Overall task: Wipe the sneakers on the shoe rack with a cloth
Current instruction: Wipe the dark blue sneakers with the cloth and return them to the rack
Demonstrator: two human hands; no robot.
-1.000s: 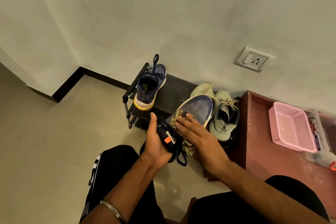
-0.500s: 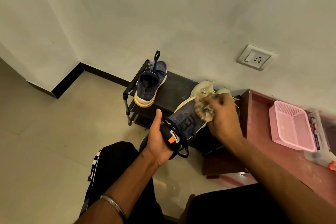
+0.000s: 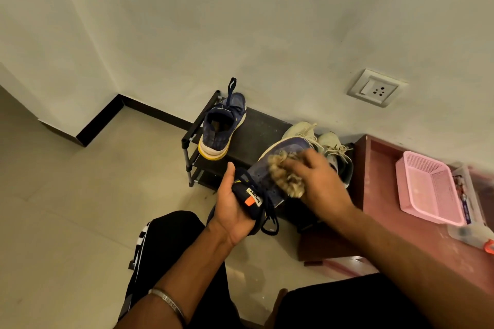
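a navy sneaker (image 3: pixel 270 168) is held in the middle of the frame, in front of the black shoe rack (image 3: pixel 256 136). its long axis runs diagonally, heel toward the lower left and toe toward the upper right, and it is tilted so its smooth side panel and pale sole edge face the camera. dark laces dangle in loops below the heel, and a tongue tag with an orange patch reads "sport". the left hand (image 3: pixel 231 208) cups the heel end from below, thumb up along the collar and fingers curled round the shoe. the right hand (image 3: pixel 318 184) clutches a crumpled beige cloth (image 3: pixel 286 176), nubby and frayed in texture, and presses it against the sneaker's side; this hand is motion-blurred.

on the rack's top shelf, at center left, a second navy sneaker (image 3: pixel 220 128) stands with its heel toward the camera, toe toward the wall, showing a knit upper, white midsole and yellow outsole. a pair of pale grey-green knit sneakers (image 3: pixel 331 145) sits at the rack's right end, partly hidden behind the hands. to the right, a pink perforated plastic basket (image 3: pixel 427 189) rests on a reddish-brown surface (image 3: pixel 379 195).
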